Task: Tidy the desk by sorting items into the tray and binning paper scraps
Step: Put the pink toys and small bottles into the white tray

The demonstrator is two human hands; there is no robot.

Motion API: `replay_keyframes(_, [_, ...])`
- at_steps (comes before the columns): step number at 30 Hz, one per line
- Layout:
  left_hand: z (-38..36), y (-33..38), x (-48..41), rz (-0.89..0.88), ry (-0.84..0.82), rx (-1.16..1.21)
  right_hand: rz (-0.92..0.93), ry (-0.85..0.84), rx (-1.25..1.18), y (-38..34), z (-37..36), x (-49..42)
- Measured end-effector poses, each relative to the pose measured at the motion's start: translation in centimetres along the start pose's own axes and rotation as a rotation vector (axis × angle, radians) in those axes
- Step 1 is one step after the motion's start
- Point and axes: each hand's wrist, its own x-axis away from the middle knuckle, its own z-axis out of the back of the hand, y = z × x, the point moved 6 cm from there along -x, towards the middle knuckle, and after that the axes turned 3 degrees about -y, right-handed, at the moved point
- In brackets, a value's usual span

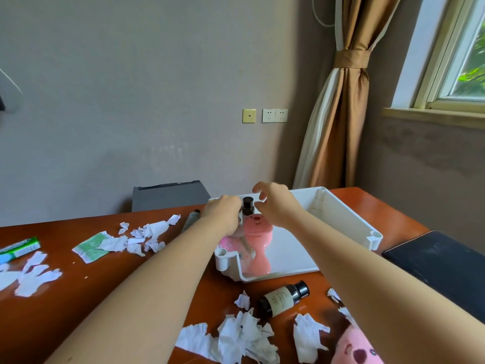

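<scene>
From the head camera, both arms reach forward over the desk [78, 258] into the white tray [349, 219]. A small dark bottle [247, 206] with a black cap stands upright at the tray's far left, directly between the two hands. The left hand [223, 215] sits against the bottle's left side with fingers curled toward it; whether it actually grips cannot be told, since the hand hides the contact. The right hand [275, 206] hovers just right of the cap, thumb and fingers curved in a narrow open pinch, holding nothing. The bottle's long axis is vertical, and the left hand appears the nearer.

Just in front of the bottle, a pink brush [256, 243] with a cartoon face lies in the tray, handle pointing toward the person.

Outside the tray, a second dark bottle [283, 298] lies on its side close to the near rim, cap pointing right and away; its pale label carries script too small to read. A green and white box [19, 249] at the left edge shows lettering that is blurred. A torn green wrapper [91, 245] and white paper scraps [244, 334] remain scattered, so binning looks largely undone. A marker [191, 219] lies left of the tray.
</scene>
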Motion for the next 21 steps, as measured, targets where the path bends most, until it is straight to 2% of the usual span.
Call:
replay_keyframes(6, [2.2,0.6,3.5,-0.066,0.056,0.172,-0.002,0.006,0.046,0.1,2.9,2.9])
replay_keyframes(13, [3.2,2.2,8.9,-0.188,0.084,0.250,0.052,-0.095,0.114,-0.6,5.6,8.8])
replay_keyframes(17, [2.7,3.4,11.7,-0.274,0.047,0.279,0.082,-0.141,0.142,-1.0,6.5,12.7])
replay_keyframes(21, [1.4,3.7,12.8,-0.283,-0.021,0.317,0.058,-0.244,0.148,-0.5,6.0,15.6])
